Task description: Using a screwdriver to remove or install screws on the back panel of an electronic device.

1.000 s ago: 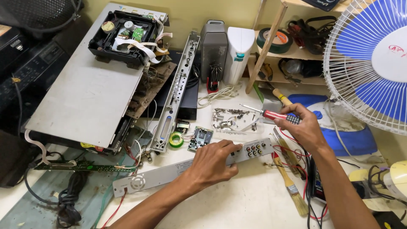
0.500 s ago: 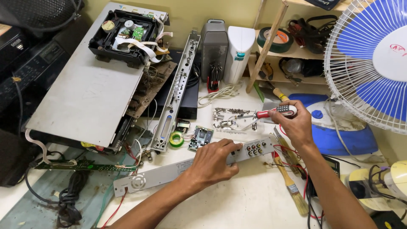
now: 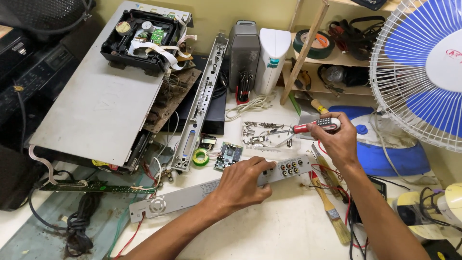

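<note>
A long grey rear panel (image 3: 192, 196) w/ a block of round AV jacks at its right end is pinned flat on the white bench (image 3: 284, 231) by the left hand (image 3: 243, 183), palm down, fingers spread over the strip just left of the jacks (pressing, not wrapped round it). A red-handled screwdriver (image 3: 313, 126) is clenched in the right hand (image 3: 339, 139), held roughly level above the bench, tip pointed left toward a clear tray of loose screws (image 3: 262, 135). The tip is seen over the tray edge; contact cannot be told. A small green PCB (image 3: 227, 155) and a roll of green tape (image 3: 200, 157) lie just beyond the panel. A paintbrush (image 3: 329, 207) is lying near the right forearm. A blue-bladed fan (image 3: 423, 62) stands at far right.
</note>
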